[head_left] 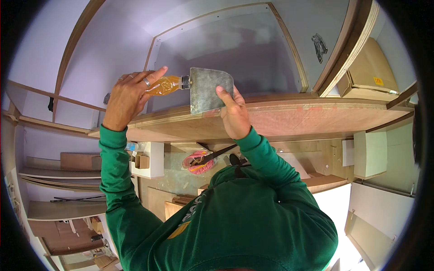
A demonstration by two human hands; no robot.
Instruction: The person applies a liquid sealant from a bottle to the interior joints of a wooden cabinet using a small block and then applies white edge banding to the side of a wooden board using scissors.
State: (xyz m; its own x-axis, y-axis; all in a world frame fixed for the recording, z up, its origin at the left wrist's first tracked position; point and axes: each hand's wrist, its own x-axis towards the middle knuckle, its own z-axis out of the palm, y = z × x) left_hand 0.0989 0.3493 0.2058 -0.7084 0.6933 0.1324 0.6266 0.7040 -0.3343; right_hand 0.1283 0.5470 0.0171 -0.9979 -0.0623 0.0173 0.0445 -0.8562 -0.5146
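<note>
In my left hand (126,97) is a clear plastic bottle (165,86) of amber-brown liquid, lying on its side with its dark neck toward the right. My fingers wrap round its body, and rings show on them. My right hand (235,113) grips a flat grey plate (208,90), thumb on the face turned to me; it looks like a scraper blade with one rounded corner. The bottle's mouth meets or nearly meets the plate's left edge. Both hands are above the front edge of a wooden cabinet (271,118).
Behind my hands is a pale cabinet interior (217,54). A cardboard box (370,70) stands at the right, near a dark crumpled item (319,47) on the panel. Below lie a pink bag (199,163) and a white box (153,159). Shelves (63,174) line the left.
</note>
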